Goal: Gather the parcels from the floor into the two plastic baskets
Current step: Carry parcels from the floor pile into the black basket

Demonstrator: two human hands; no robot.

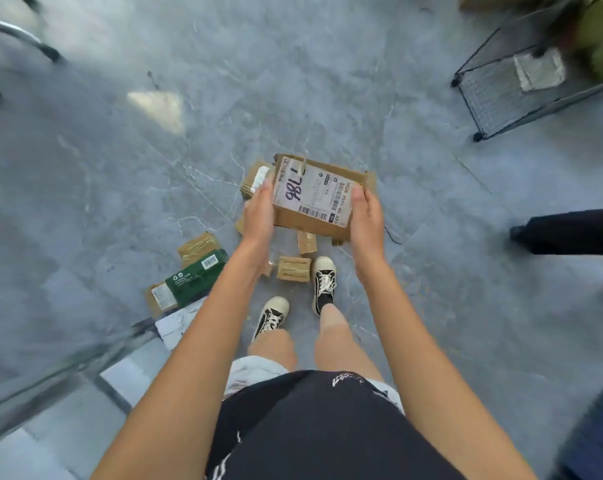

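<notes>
Parcels lie scattered on the floor: a green carton [196,277] at left, small taped boxes [293,268] by the shoes. Left hand [258,211] and right hand [366,216] clasp a labelled cardboard box [314,199] by opposite sides, lifted clear of the floor. It looks stiff and light; side grips suit it.

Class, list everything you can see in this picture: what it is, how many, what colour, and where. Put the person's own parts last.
Labelled box: one, brown, held up between both hands.
Green box: one, on floor, left of the shoes.
Small parcels: several, brown, on floor by the feet.
Wire basket: one, black, upper right.
Floor: grey marbled tiles.
Shoes: two, black and white.
Left hand: on the box's left side.
Right hand: on its right side.
</notes>
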